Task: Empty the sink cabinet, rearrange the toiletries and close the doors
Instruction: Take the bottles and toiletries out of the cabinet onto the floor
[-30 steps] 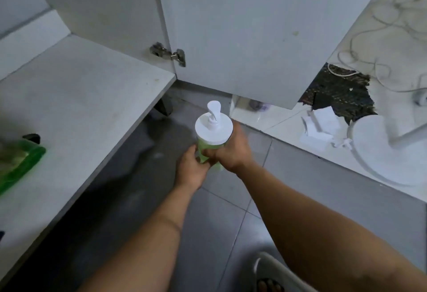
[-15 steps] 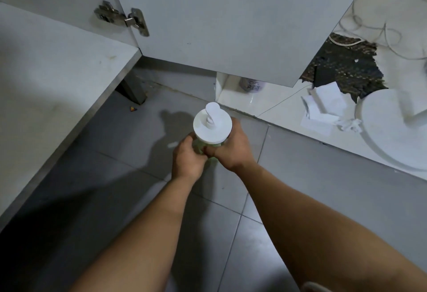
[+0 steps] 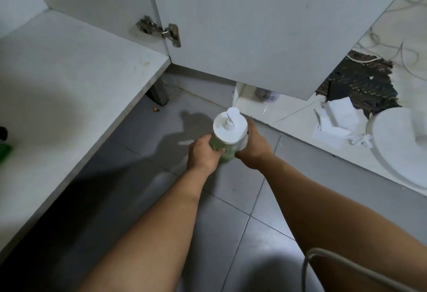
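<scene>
A green pump bottle (image 3: 228, 130) with a wide white cap and pump head is held upright over the grey floor tiles. My left hand (image 3: 204, 154) grips its green body from the left, and my right hand (image 3: 253, 147) grips it from the right, just under the cap. The open white cabinet door (image 3: 265, 28) hangs right behind the bottle, on a metal hinge (image 3: 159, 30). To the left lies the white cabinet floor shelf (image 3: 69, 79), with a green object (image 3: 4, 151) at its left edge, mostly cut off.
A cabinet leg (image 3: 159, 94) stands under the shelf corner. A small pale container (image 3: 268, 95) sits under the door edge. Crumpled white paper (image 3: 335, 120), a round white base (image 3: 402, 148), a dark patch with cables (image 3: 360, 84) lie right. A sandal strap (image 3: 346, 268) shows bottom right.
Both hands kept hold of the bottle. The view swung back left, so more of the cabinet shelf and the green object at its edge show again.
</scene>
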